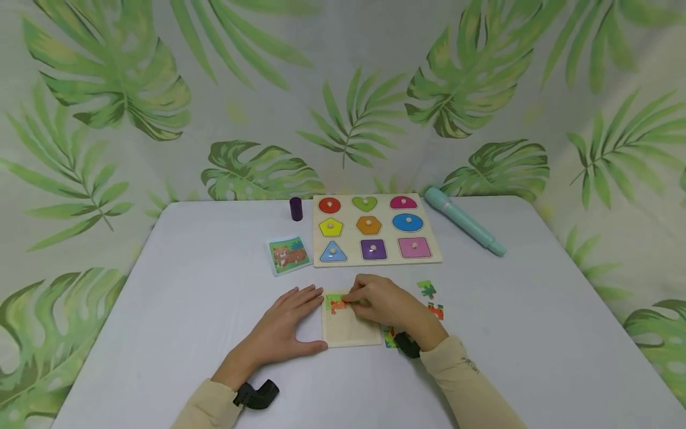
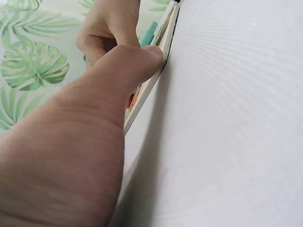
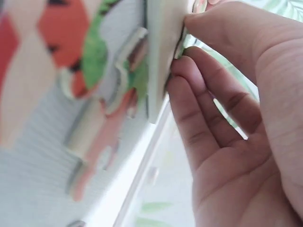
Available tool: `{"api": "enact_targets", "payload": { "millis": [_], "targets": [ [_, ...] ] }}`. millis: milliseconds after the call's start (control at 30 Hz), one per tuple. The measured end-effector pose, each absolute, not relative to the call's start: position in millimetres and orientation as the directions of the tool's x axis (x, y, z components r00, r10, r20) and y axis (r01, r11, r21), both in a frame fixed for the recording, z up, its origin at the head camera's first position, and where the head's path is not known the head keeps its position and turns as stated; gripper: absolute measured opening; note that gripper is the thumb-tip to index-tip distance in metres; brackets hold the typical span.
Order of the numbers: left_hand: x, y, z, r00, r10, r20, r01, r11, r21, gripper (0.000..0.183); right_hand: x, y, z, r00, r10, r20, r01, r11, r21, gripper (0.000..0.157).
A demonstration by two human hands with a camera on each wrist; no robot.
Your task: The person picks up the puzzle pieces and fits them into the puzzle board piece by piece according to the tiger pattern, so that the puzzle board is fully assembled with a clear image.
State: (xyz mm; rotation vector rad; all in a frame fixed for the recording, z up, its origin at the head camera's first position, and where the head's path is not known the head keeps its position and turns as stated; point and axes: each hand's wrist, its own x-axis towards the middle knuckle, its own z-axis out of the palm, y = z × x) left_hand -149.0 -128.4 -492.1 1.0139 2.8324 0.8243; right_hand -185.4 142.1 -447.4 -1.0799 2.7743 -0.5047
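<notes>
A small square wooden puzzle board (image 1: 351,335) lies in front of the person, with green and orange puzzle pieces (image 1: 335,303) at its upper left. The left hand (image 1: 284,328) rests against the board's left side, fingers extended at the upper corner and thumb (image 2: 154,54) at the lower one. Over the board's upper part, the right hand (image 1: 383,301) pinches a puzzle piece that its fingers largely hide. In the right wrist view, a green edge shows beside the fingertips (image 3: 182,68) at the board.
Loose puzzle pieces (image 1: 427,289) lie right of the board, some partly under the right wrist. Behind are a shape-peg board (image 1: 351,238), a bear picture card (image 1: 289,254), a dark purple cylinder (image 1: 296,209) and a teal pen-like stick (image 1: 465,221). A patterned cloth hangs behind the table.
</notes>
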Motion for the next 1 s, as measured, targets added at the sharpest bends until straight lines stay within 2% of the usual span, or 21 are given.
{"api": "enact_targets", "payload": {
  "millis": [300,1000],
  "targets": [
    [-146.3,-128.3,-494.4,-0.795,0.591,0.133,0.573,0.662,0.483,0.092,-181.6,143.6,-445.5,-0.723,-0.691,-0.004,-0.636,0.669,-0.385,0.028],
    [-148.0,-127.9,-493.1,-0.793,0.593,0.140,0.578,0.660,0.481,0.091,-180.8,146.5,-425.1,-0.717,-0.694,-0.063,-0.633,0.687,-0.357,0.036]
  ]
}}
